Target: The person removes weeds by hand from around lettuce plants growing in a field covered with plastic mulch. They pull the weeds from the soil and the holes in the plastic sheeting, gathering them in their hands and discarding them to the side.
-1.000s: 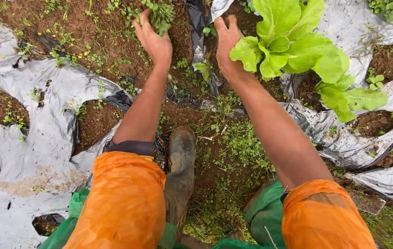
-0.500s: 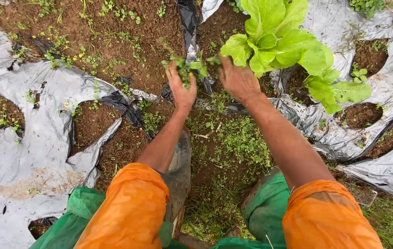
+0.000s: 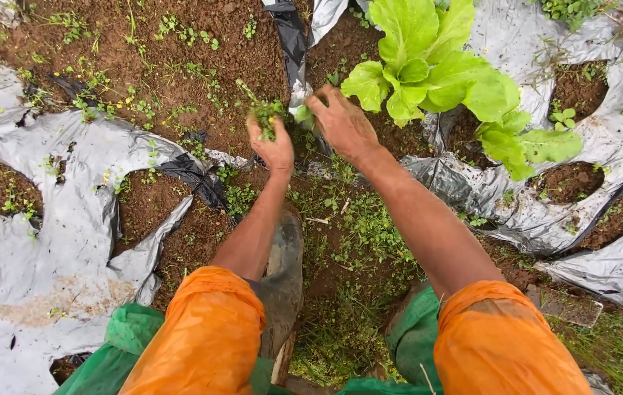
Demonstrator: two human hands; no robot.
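My left hand [image 3: 273, 146] is closed around a small clump of pulled weeds [image 3: 264, 113], held above the soil near the torn edge of the plastic mulch. My right hand [image 3: 340, 123] reaches to a small green weed [image 3: 302, 113] beside the black strip of plastic [image 3: 289, 44], fingers pinching at it. A large light-green lettuce plant [image 3: 436, 69] grows just right of my right hand. Both arms wear orange sleeves rolled above the elbow.
Silver plastic mulch [image 3: 70, 212] with round planting holes covers the beds at left and right [image 3: 545, 212]. Bare brown soil with small weeds [image 3: 165, 51] lies at the top. My muddy rubber boot [image 3: 282, 271] stands on the weedy furrow between the beds.
My left hand came back from the far soil toward the middle, carrying weeds. My right hand moved left from the lettuce's base to the weed by the plastic edge. The view shifted slightly.
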